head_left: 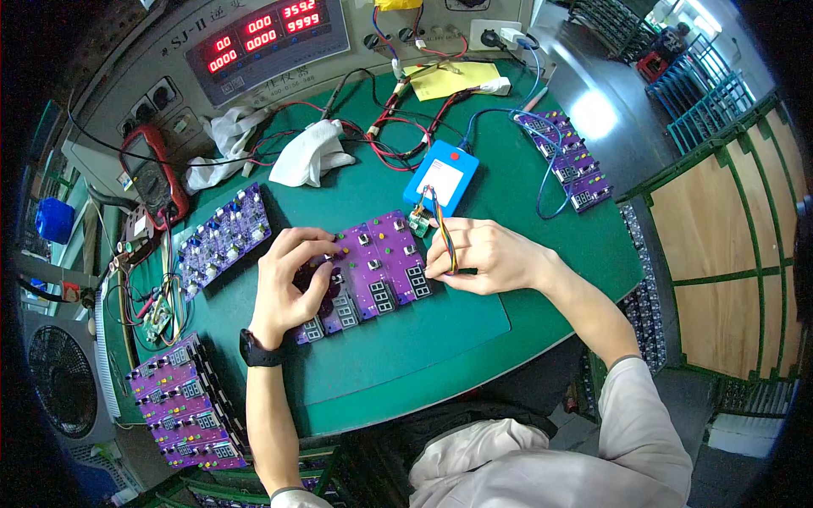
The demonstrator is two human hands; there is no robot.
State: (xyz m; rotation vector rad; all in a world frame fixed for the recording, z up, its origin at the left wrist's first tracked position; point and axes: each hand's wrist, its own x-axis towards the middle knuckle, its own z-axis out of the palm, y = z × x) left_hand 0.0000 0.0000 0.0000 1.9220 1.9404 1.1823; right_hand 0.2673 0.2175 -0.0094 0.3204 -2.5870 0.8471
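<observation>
A purple circuit board panel [364,271] with small buttons and digit displays lies on the green mat in front of me. My left hand [286,275] rests over its left part, curled, thumb and fingers pressed to the board. My right hand [500,254] is closed at the panel's right edge, pinching a bundle of coloured wires [444,230]. These wires run up to a blue box [461,162] with a red button and a white label. A small green circuit board [419,222] sits beside the wires, just above the panel. My right fingertips partly hide the wire ends.
Another purple board [224,237] stands left, component side showing; stacked purple panels [182,402] sit at the near left. More boards [567,161] lie at the far right. A red multimeter [154,178], white cloths [309,152] and tangled cables [394,135] occupy the back, before a metering instrument [262,51].
</observation>
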